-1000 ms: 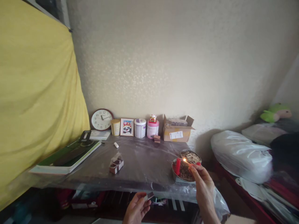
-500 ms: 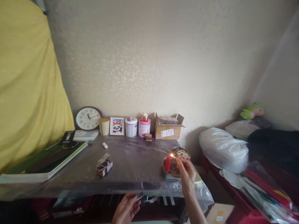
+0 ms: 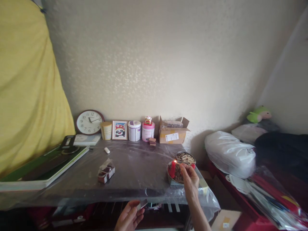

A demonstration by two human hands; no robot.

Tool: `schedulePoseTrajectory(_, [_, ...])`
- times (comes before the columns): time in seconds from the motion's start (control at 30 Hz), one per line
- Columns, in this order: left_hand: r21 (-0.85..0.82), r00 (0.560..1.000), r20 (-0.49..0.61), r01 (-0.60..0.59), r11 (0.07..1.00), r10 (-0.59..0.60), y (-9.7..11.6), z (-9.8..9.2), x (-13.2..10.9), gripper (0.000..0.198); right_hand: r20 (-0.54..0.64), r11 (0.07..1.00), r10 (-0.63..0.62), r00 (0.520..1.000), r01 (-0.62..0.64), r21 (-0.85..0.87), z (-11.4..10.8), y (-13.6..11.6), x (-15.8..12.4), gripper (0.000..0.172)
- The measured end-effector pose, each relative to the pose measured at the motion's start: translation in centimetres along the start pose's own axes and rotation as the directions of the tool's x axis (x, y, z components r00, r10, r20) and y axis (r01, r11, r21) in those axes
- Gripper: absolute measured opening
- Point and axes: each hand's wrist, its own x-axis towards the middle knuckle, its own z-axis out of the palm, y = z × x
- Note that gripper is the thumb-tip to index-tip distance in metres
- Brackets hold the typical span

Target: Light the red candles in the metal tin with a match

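My right hand [image 3: 191,183] pinches a lit match [image 3: 178,163] between thumb and fingers, over the table's right side. The small flame is at the top of a red candle [image 3: 173,170]; whether the wick burns, I cannot tell. That candle stands upright in a round tin [image 3: 176,183] filled with brown, grainy material. More red [image 3: 193,166] shows behind my fingers, mostly hidden. Below the table's front edge, my left hand [image 3: 130,215] is closed on a small matchbox [image 3: 141,204]. Behind the candle sits another round tin of matchsticks [image 3: 186,158].
A plastic-wrapped pack of small boxes [image 3: 106,173] and a white oval object [image 3: 107,150] lie on the plastic-covered table [image 3: 139,166]. Along the wall stand a clock [image 3: 89,122], canisters [image 3: 134,131] and an open carton [image 3: 173,136]. A large green book [image 3: 43,170] lies left; white bags [image 3: 229,154] sit right.
My right hand has moved slightly left, bringing the match flame to the candle's top. The flame looks smaller. My left hand still holds the matchbox, and the view has shifted slightly.
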Motion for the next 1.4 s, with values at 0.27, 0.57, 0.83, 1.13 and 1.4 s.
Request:
schedulePoseTrajectory(0.27, [0.003, 1.0, -0.03, 0.01, 1.0, -0.01, 0.16, 0.33, -0.17, 0.035, 0.025, 0.999, -0.024, 0.999, 0.025, -0.031, 0.01, 0.55, 0.24, 0.043])
schedulePoseTrajectory(0.57, [-0.005, 0.999, 0.011, 0.032, 0.999, -0.031, 0.18, -0.15, 0.06, 0.031, 0.032, 0.999, -0.018, 0.999, 0.019, -0.029, 0.22, 0.46, 0.22, 0.043])
schedulePoseTrajectory(0.83, [-0.017, 0.998, 0.025, 0.05, 0.999, -0.049, 0.24, -0.37, 0.3, 0.029, 0.036, 1.0, -0.008, 0.999, 0.008, -0.004, 0.24, 0.78, 0.29, 0.043])
schedulePoseTrajectory(1.13, [-0.019, 1.0, 0.003, 0.029, 0.999, -0.029, 0.16, -0.34, 0.23, 0.031, 0.036, 1.0, -0.01, 0.999, 0.01, 0.0, 0.12, 0.73, 0.2, 0.042])
schedulePoseTrajectory(1.4, [-0.025, 0.999, -0.032, -0.006, 1.0, 0.006, 0.01, 0.39, -0.01, 0.037, 0.025, 0.999, -0.032, 0.999, 0.033, -0.018, -0.12, 0.42, 0.27, 0.041])
